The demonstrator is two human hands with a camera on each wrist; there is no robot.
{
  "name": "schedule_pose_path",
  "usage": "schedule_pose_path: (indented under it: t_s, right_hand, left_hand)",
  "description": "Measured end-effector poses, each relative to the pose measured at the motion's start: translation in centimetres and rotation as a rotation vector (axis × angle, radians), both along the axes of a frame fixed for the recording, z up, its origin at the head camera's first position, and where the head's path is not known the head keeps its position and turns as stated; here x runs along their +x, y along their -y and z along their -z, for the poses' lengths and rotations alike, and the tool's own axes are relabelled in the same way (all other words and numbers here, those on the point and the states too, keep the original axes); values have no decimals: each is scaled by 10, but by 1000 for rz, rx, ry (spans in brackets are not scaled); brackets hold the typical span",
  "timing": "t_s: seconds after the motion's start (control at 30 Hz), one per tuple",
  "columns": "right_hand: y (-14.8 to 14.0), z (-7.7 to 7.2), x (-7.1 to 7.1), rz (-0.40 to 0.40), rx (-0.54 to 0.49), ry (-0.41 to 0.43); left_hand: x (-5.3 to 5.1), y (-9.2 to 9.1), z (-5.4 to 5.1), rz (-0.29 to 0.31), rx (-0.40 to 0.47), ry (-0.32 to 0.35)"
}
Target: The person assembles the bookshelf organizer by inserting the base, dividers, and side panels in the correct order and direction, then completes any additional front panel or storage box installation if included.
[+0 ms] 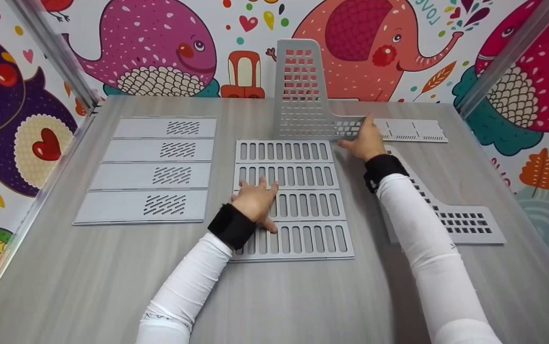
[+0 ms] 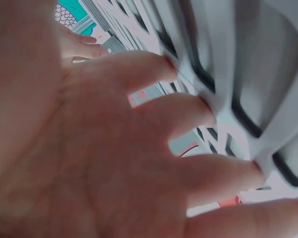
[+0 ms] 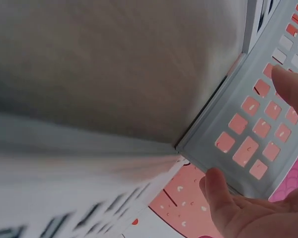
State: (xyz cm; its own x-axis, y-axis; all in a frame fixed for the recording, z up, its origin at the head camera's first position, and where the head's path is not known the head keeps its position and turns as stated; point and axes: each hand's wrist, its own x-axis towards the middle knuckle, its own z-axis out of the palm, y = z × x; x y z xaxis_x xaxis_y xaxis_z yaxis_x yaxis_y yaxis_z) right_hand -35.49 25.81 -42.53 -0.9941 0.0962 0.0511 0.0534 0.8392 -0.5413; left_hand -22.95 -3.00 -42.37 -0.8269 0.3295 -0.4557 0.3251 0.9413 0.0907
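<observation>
A grey perforated side panel [image 1: 300, 112] stands upright behind the slotted grey panel [image 1: 310, 205], which lies flat in the middle of the table. My right hand [image 1: 365, 141] holds the low right end of the upright panel, thumb on one side and fingers on the other. In the right wrist view, that hand [image 3: 268, 208] is at the end of the panel [image 3: 238, 144] with square holes. My left hand [image 1: 255, 205] rests spread on the slotted panel; in the left wrist view, the fingertips of this hand [image 2: 139, 139] touch its slotted surface [image 2: 258, 64].
A grey panel in several strips with slanted slots [image 1: 126, 174] lies at the left. Another perforated side panel [image 1: 470, 224] lies flat at the right, partly behind my right arm. A narrow light panel [image 1: 417, 130] lies at the back right, before the patterned wall.
</observation>
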Motion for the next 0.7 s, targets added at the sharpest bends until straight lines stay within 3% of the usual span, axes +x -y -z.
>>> schedule_pose_path:
  t_s: [0.37,0.7]
  right_hand:
    - [31,8,0,-40,-35,-42]
    - [36,7,2,-98,-52,2]
  left_hand:
    - [1,2,1,15,-16,-14]
    - [2,1,-1,9,-9,-13]
